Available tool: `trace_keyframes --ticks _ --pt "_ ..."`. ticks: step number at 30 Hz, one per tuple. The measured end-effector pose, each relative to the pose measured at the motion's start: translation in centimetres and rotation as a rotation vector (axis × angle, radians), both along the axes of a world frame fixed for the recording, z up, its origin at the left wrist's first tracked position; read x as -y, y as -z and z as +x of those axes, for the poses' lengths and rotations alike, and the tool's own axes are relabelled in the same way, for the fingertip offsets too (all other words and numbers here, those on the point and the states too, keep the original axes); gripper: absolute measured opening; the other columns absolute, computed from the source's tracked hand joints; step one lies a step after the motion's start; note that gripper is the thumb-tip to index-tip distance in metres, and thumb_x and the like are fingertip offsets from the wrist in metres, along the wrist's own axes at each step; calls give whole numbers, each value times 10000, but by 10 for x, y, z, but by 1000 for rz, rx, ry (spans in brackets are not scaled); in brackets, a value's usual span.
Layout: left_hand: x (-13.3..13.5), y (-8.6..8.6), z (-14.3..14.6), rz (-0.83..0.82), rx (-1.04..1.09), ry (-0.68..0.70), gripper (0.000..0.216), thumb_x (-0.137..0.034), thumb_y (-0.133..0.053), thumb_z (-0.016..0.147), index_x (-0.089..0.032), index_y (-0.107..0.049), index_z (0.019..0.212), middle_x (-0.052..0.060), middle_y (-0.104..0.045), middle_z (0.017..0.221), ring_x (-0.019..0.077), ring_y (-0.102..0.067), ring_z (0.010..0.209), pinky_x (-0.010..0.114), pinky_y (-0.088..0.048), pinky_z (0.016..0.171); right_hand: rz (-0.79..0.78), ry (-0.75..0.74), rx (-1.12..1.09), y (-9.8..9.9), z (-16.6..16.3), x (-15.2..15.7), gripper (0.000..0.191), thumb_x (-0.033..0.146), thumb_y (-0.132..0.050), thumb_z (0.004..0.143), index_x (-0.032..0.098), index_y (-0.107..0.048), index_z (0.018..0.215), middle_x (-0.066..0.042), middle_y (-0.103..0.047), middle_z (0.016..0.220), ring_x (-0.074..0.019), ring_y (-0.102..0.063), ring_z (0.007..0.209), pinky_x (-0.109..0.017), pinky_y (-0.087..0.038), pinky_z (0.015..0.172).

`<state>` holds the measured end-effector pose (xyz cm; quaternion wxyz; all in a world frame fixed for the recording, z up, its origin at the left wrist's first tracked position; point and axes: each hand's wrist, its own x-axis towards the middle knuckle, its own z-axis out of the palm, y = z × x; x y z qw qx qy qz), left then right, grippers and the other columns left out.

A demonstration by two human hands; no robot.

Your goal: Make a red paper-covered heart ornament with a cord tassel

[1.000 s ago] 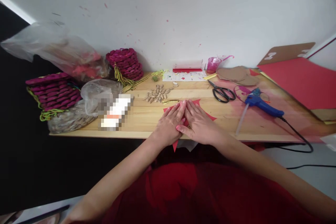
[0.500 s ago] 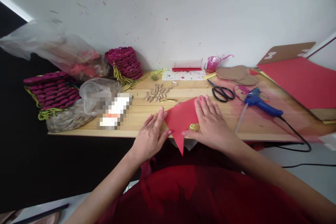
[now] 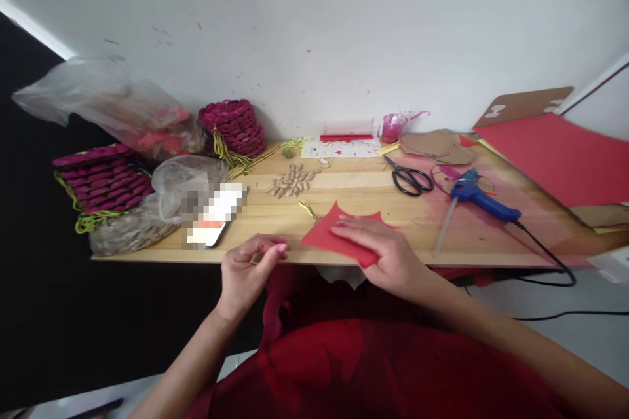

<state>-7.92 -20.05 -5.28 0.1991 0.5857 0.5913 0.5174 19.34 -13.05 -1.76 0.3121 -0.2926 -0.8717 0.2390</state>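
A red folded paper piece (image 3: pixel 328 233) lies on the wooden table (image 3: pixel 363 190) near its front edge. My right hand (image 3: pixel 383 252) lies flat on the paper with fingers stretched out to the left. My left hand (image 3: pixel 248 268) hovers at the table's front edge, left of the paper, fingers loosely curled and holding nothing that I can see. A short yellow cord piece (image 3: pixel 308 208) lies just behind the paper.
Black scissors (image 3: pixel 410 178), a blue glue gun (image 3: pixel 479 196) with its cable, a heap of seeds (image 3: pixel 293 180), stacked magenta woven pieces (image 3: pixel 236 126), plastic bags (image 3: pixel 147 209), brown cardboard cutouts (image 3: pixel 437 144) and a red sheet (image 3: pixel 560 157) at right.
My hands, pressed together on the red paper, parted. The paper was turned and now lies flatter under my right hand. My left hand drew back off the paper to the table edge.
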Motion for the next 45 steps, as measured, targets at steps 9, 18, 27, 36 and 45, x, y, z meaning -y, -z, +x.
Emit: trace_keyframes --ticks 9,18,27,36,45 --pt "-43 -56 9 -132 237 476 942 -449 -769 848 -271 -247 1611 173 -503 1527 333 -470 1423 519 -411 1158 -862 118 -780 -43 -11 -21 331 429 -837 750 189 -752 963 -81 -794 999 -255 -743 901 -427 -601 837" --pt "-47 -55 65 -511 739 433 427 -332 -916 674 -157 -774 1037 97 -794 951 240 -754 821 345 -626 787 -1163 156 -884 -40 -12 -27 457 628 -706 815 180 -687 903 -64 -729 758 -227 -702 726 -363 -557 695" --pt "-44 -43 65 -476 904 346 421 -286 -933 652 -150 -769 1015 93 -795 947 200 -750 773 285 -619 740 -1200 54 -965 -32 -4 -28 585 805 -639 745 234 -521 794 -28 -632 759 -222 -659 773 -351 -544 715" --pt "-40 -39 68 -481 970 394 437 -433 -891 711 -147 -764 1016 110 -793 966 233 -759 809 271 -591 706 -925 303 -745 -17 -10 -32 351 423 -912 607 167 -705 730 -25 -701 711 -154 -612 662 -309 -470 640" --pt "-39 -34 62 -472 1126 493 500 -411 -891 707 -127 -762 1097 153 -769 1108 332 -729 1046 404 -571 939 -961 328 -809 -22 -11 -39 379 416 -951 526 196 -692 693 11 -664 645 -153 -607 645 -308 -496 632"
